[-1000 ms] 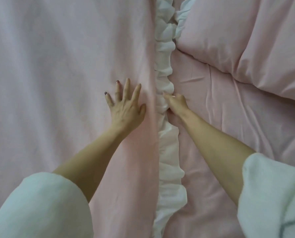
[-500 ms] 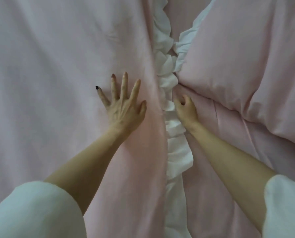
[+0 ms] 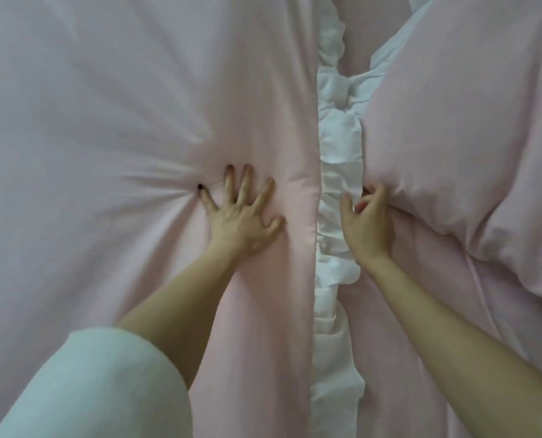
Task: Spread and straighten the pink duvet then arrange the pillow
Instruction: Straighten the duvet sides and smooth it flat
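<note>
The left hand (image 3: 239,221) now presses splayed deeper into the duvet (image 3: 105,121), while the right hand (image 3: 366,222) has curled against the pillow (image 3: 453,137).

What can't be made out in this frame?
Head view only:
- Right hand: fingertips curl under the pillow, so its grip is unclear.
- Pillow: cut off by the top and right edges.
- Duvet: far edges out of frame.
- Left hand: palm hidden, pressed into the duvet.
</note>
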A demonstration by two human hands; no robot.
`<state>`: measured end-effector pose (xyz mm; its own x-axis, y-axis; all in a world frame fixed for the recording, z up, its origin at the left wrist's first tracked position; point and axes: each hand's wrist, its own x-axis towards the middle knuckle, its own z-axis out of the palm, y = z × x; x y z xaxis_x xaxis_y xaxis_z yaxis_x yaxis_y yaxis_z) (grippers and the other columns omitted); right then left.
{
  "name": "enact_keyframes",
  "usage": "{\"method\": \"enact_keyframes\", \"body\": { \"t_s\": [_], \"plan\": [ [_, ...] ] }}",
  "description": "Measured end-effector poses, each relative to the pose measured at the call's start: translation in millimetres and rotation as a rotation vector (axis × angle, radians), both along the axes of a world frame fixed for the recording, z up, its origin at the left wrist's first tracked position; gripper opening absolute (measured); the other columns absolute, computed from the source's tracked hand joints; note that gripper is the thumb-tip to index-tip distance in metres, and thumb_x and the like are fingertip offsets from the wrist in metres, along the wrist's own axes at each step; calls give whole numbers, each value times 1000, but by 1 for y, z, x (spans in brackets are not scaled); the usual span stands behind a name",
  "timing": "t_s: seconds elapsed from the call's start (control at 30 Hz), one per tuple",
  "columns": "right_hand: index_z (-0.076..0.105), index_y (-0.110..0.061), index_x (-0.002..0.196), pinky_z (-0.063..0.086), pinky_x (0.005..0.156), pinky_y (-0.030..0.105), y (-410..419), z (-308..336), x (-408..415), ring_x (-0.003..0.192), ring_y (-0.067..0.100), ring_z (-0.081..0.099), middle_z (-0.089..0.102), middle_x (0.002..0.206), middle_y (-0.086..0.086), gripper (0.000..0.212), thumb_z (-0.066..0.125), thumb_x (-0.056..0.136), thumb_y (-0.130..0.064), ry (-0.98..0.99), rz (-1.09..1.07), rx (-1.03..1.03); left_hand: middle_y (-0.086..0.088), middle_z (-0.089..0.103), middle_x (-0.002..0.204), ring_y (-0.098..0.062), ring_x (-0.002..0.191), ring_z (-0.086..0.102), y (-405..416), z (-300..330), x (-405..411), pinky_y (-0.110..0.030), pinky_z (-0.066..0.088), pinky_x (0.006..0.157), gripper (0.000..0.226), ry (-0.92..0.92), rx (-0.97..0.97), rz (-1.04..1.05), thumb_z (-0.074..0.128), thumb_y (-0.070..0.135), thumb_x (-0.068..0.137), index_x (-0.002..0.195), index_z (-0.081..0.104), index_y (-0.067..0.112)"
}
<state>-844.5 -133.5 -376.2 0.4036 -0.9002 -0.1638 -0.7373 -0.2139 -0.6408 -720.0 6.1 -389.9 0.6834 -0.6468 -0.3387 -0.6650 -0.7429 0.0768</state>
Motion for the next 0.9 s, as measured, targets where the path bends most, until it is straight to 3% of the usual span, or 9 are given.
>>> {"method": "enact_keyframes", "body": {
  "t_s": [0.1,0.3,0.37,0.43,0.53,0.63,0.73,0.83,0.9],
  "plan": [
    [51,-8,114,35,75,28,16,1,-18,100,28,58,61,99,6,41,50,91,-41,-49,-151,212,1,-14,160,-27,145,-21,0,-3,1,-69,-9,107,71,-23,-1,-3,27,65,86,148,2,40],
    [60,-12,97,38,73,30,78,-5,-84,89,23,58,60,89,-2,46,51,85,-55,218,73,410,-4,0,161,-34,147,-11,17,10,-31,-68,-9,109,65,-138,-186,6,35,50,91,150,13,32],
    [60,-15,80,42,67,30,94,-2,-102,76,19,59,62,78,-3,36,55,86,-50,119,94,559,-6,4,161,-33,148,-7,39,12,-54,-67,-7,109,63,-122,-199,-23,37,44,92,150,17,28],
    [63,-10,80,46,62,28,112,-4,-119,73,19,61,66,80,4,26,60,88,-35,47,69,718,-7,7,161,-33,148,-3,59,10,-74,-68,-4,111,60,-112,-195,-44,38,40,93,149,21,25],
    [62,3,92,44,68,31,124,-7,-147,82,25,59,63,87,13,27,60,90,-24,56,-12,491,-7,8,161,-32,148,-1,84,17,-107,-66,-5,111,59,-91,-226,40,40,37,93,148,23,25],
    [59,1,95,40,67,29,113,6,-160,82,20,54,59,87,10,22,56,92,-20,-118,-144,354,-5,6,161,-31,148,-2,110,31,-142,-67,-8,109,60,-90,-237,81,40,40,93,149,21,27],
    [65,-6,103,52,81,40,142,9,-190,93,27,66,70,101,14,45,60,83,-46,-174,-170,680,-6,15,160,-33,148,4,162,38,-196,-69,-3,108,60,-84,-209,131,38,43,91,147,27,27],
    [62,9,101,50,76,44,197,7,-235,80,28,62,64,105,32,91,67,60,-72,-72,-121,960,-9,28,155,-35,146,17,216,38,-249,-71,5,107,59,-97,-154,160,33,43,86,143,37,24],
    [63,2,82,42,68,36,217,9,-251,72,24,48,62,79,24,71,67,65,-67,-43,-54,853,-10,31,154,-34,145,20,243,38,-275,-71,7,106,58,-93,-163,198,34,42,86,140,41,22]
  ]
}}
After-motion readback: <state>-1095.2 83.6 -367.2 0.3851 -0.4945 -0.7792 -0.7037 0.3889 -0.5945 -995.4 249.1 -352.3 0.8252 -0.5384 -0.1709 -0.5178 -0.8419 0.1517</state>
